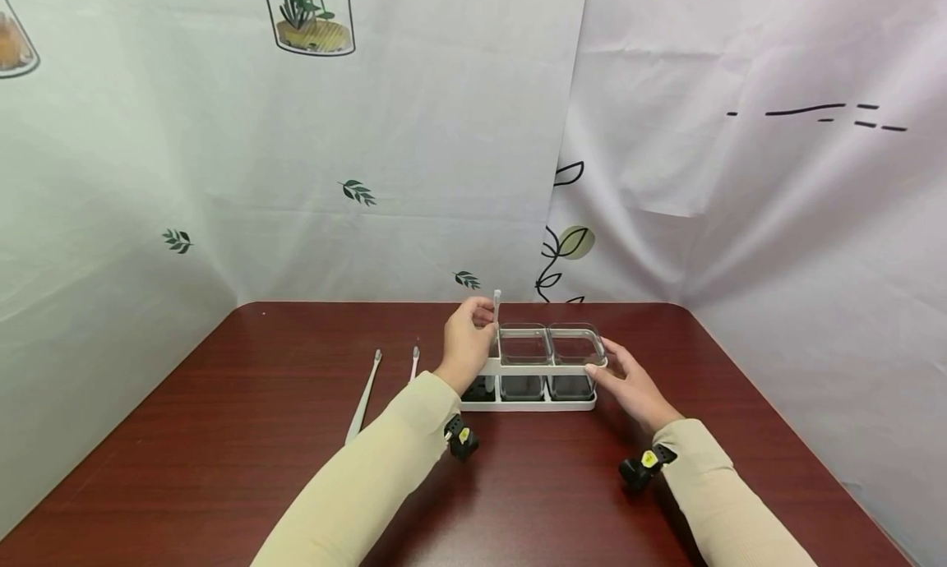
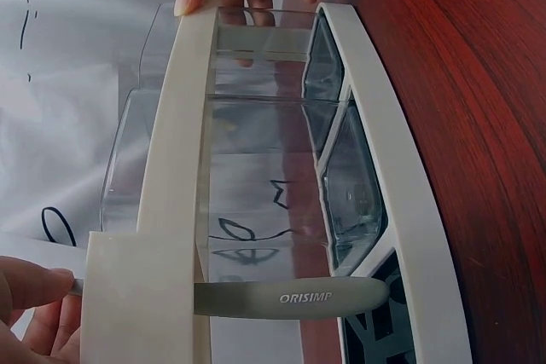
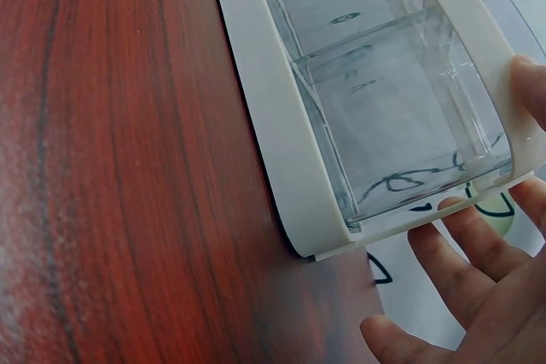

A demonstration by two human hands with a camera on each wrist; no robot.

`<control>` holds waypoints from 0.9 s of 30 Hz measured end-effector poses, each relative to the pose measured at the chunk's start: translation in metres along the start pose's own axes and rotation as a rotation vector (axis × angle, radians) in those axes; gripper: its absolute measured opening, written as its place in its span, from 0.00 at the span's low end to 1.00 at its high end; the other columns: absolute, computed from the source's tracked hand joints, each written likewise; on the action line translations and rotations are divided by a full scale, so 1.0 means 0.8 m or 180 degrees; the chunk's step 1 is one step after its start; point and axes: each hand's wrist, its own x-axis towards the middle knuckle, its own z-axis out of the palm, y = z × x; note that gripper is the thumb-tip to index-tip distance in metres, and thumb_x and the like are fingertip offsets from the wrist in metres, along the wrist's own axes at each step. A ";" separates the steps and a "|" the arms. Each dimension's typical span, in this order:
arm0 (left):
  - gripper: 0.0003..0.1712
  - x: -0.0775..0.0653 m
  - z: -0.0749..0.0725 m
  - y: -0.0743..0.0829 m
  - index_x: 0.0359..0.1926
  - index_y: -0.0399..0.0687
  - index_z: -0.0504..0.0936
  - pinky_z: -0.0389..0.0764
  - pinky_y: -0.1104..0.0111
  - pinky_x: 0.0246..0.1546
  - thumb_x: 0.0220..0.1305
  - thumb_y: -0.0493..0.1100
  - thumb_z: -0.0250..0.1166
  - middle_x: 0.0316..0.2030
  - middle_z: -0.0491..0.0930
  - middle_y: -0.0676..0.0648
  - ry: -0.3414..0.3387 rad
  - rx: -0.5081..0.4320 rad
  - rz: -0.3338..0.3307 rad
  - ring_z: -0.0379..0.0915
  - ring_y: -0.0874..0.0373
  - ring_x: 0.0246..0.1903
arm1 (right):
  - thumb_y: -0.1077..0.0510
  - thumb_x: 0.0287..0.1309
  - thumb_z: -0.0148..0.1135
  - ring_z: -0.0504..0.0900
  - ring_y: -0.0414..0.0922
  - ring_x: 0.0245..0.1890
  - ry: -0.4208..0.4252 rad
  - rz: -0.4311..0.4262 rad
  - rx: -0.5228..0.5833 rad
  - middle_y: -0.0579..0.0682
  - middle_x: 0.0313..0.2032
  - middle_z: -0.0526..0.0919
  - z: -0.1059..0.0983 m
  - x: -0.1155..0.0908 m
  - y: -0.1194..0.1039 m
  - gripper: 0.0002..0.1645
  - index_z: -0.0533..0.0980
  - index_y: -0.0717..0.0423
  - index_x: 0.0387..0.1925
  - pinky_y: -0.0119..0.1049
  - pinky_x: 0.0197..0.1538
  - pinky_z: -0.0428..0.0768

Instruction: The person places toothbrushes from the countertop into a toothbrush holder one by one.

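Two cream sleeves (image 1: 362, 477) reach over the desk (image 1: 547, 493) in my feed. I see the left hand (image 1: 466, 343) pinching one gray-handled toothbrush (image 2: 290, 297) upright in the white toothbrush holder (image 1: 543, 371), at its left section; the right hand (image 1: 630, 386) has fingers clamped on its right end, presumably to steady it. Two clear cups (image 1: 524, 386) sit inside; two other toothbrushes (image 1: 364, 398) lie left.

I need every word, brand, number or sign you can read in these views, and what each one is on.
"ORISIMP": on the grey handle of the toothbrush in the left hand.
Yellow patches on the wrist cameras: marks too small to read.
Two loose toothbrushes: no print legible.
Holder: no text visible.
Backdrop: drawings and strokes, no words.
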 end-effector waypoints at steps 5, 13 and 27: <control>0.13 0.000 0.000 0.000 0.47 0.37 0.79 0.79 0.60 0.40 0.60 0.27 0.63 0.37 0.80 0.42 -0.0074 0.0042 -0.0055 0.76 0.49 0.41 | 0.54 0.66 0.59 0.69 0.59 0.62 -0.0003 0.0000 0.0037 0.66 0.63 0.67 0.001 0.000 0.001 0.41 0.52 0.60 0.72 0.34 0.56 0.73; 0.13 -0.001 -0.003 0.001 0.48 0.37 0.79 0.80 0.60 0.40 0.61 0.29 0.63 0.39 0.80 0.42 -0.0141 0.0109 -0.0094 0.77 0.49 0.42 | 0.55 0.66 0.59 0.69 0.59 0.62 -0.0007 -0.0011 0.0059 0.66 0.64 0.66 0.001 0.000 0.001 0.41 0.52 0.61 0.72 0.32 0.56 0.73; 0.16 0.001 -0.008 0.001 0.50 0.38 0.78 0.81 0.61 0.42 0.60 0.30 0.64 0.41 0.80 0.42 -0.0261 -0.0036 -0.0141 0.77 0.49 0.44 | 0.56 0.66 0.58 0.69 0.57 0.61 0.0018 -0.0032 0.0099 0.66 0.63 0.67 0.000 -0.001 0.001 0.39 0.53 0.60 0.72 0.27 0.53 0.73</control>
